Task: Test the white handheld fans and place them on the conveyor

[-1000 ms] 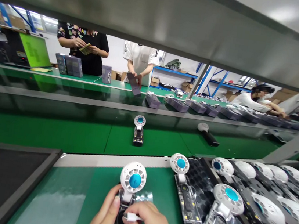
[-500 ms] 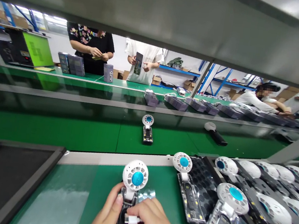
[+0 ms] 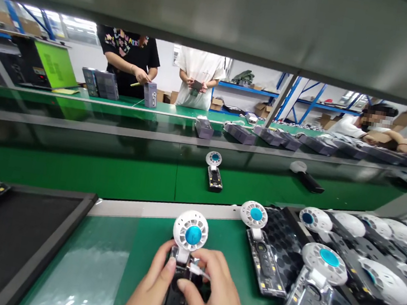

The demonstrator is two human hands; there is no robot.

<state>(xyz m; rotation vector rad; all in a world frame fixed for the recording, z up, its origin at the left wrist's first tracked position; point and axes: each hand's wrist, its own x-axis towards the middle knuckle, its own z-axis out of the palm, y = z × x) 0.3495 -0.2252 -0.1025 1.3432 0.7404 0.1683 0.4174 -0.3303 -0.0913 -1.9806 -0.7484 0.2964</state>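
A handheld fan (image 3: 191,235) with a white round head, a blue centre and a dark handle lies on the green mat at the bottom centre. My left hand (image 3: 149,293) grips the left side of its handle, thumb on top. My right hand (image 3: 212,298) is closed over the handle's right side, and a thin white plug or wire (image 3: 197,271) shows under its fingers. The lower part of the handle is hidden by both hands.
Several more fans (image 3: 323,270) lie on dark trays (image 3: 281,244) to the right. A black tray (image 3: 6,236) sits at the left. Two fans (image 3: 214,170) lie on the green conveyor belt beyond. Across it, people handle boxes, with boxes (image 3: 204,128) lined up along the far table.
My right hand has slid up the handle towards the fan head, and the white plug now shows as a thin piece near the neck. The fans on the belt have shifted right in view.
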